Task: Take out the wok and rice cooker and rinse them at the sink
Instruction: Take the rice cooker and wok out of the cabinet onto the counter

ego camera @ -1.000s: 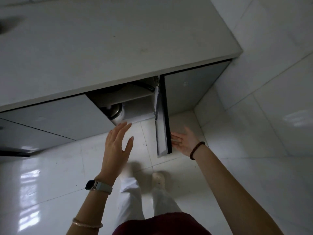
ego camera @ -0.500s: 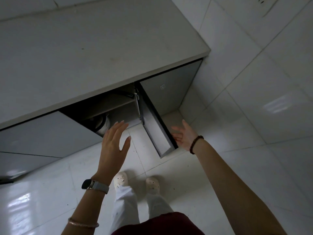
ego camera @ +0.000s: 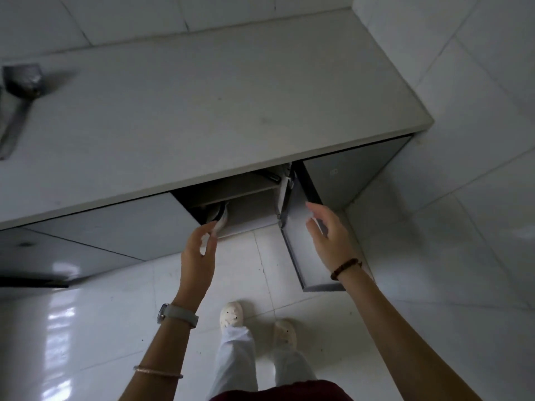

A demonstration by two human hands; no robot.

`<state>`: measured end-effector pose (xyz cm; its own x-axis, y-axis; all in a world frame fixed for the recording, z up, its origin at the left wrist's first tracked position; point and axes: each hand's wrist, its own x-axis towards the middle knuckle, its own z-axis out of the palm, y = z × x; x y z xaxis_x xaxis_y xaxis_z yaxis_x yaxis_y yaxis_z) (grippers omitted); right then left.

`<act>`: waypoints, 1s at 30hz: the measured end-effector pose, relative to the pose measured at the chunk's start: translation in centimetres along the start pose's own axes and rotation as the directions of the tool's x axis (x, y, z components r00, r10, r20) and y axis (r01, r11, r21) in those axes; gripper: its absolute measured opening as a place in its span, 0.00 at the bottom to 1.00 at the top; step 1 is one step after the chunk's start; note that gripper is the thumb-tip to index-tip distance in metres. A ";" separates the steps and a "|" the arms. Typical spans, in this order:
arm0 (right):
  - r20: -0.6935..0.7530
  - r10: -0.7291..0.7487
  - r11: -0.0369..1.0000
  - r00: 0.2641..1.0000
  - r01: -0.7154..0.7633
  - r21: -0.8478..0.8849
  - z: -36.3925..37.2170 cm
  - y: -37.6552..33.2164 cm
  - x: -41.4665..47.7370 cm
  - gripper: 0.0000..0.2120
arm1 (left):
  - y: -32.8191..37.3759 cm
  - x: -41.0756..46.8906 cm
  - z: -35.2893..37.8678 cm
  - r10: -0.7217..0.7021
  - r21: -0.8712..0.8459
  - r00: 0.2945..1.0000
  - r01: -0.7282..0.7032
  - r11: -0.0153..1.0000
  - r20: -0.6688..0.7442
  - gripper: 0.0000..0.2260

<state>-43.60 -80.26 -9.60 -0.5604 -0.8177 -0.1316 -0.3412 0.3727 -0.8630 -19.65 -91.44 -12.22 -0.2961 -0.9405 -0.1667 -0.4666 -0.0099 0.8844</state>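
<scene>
The rice cooker [ego camera: 217,216], or what we take for it, since only a rounded pale-and-metal edge shows in the dark, sits on the bottom of the open cabinet [ego camera: 252,208]. It lies under a shelf [ego camera: 240,187], at the left side of the opening, half hidden behind the closed door [ego camera: 115,227] beside it. We judge that the trouble from here lies in that tuck. Drawn out one-handed by its rim, the cooker could tip, catch on the closed door's edge or the shelf above, or slip to the tiled floor [ego camera: 115,314], which looks glossy and hard. A loose lid or inner pot, if there is one, could slide off as it tilts. The left hand [ego camera: 199,250] is just in front of the cooker and a little below it, its grip open in a loose curve, thumb apart from the fingers and holding nothing. We cannot tell whether the fingertips touch the rim. The right hand [ego camera: 327,235] is well to the right of the cooker, in front of the inner face of the swung-out door [ego camera: 298,256]. Its grip is open too, fingers relaxed and empty, so it is not yet placed to share the load. Above all this runs the pale surface [ego camera: 217,111], with a dark blurred object [ego camera: 23,79] at its far left end. The person's shoes [ego camera: 230,314] stand on the floor below the opening.
</scene>
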 end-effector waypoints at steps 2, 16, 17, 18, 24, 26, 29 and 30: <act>0.003 -0.116 0.991 0.993 0.115 -0.065 2.4 -2.2 1.4 0.17 | -0.9 1.5 -2.3 -0.073 -0.079 0.997 0.071 0.994 -0.018 0.12; 0.042 -0.385 0.908 0.922 0.386 -0.162 16.7 -12.9 7.5 0.20 | -9.3 13.5 -13.4 -0.566 -0.917 0.780 0.387 0.098 0.269 0.16; 0.042 -0.386 0.906 0.922 0.387 -0.169 17.3 -13.1 7.9 0.20 | -9.9 14.3 -13.5 -0.574 -0.922 0.769 0.382 0.061 0.281 0.18; 0.042 -0.390 0.903 0.920 0.391 -0.177 17.9 -13.4 8.2 0.20 | -10.4 15.0 -13.6 -0.576 -0.926 0.759 0.377 0.010 0.302 0.18; 0.051 -0.415 0.886 0.909 0.416 -0.205 19.8 -14.1 10.2 0.20 | -11.5 17.7 -13.4 -0.541 -0.938 0.768 0.306 -0.160 0.343 0.21; 0.057 -0.421 0.882 0.905 0.423 -0.209 20.0 -14.3 10.9 0.20 | -11.1 18.2 -13.0 -0.557 -0.944 0.762 0.274 -0.187 0.331 0.21; 0.059 -0.421 0.881 0.905 0.424 -0.211 19.9 -14.5 11.6 0.20 | -10.4 18.6 -12.9 -0.644 -0.955 0.711 0.269 -0.124 0.284 0.20; 0.056 -0.423 0.880 0.904 0.425 -0.211 19.8 -14.5 11.8 0.20 | -10.1 18.8 -12.8 -0.649 -0.955 0.705 0.266 -0.130 0.285 0.20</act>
<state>-30.30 -104.02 -8.25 -0.3200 -0.9218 0.2190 -0.6978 0.0729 -0.7125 -9.84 -113.33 -18.69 -0.1433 -0.5598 -0.8161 0.7781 -0.5733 0.2567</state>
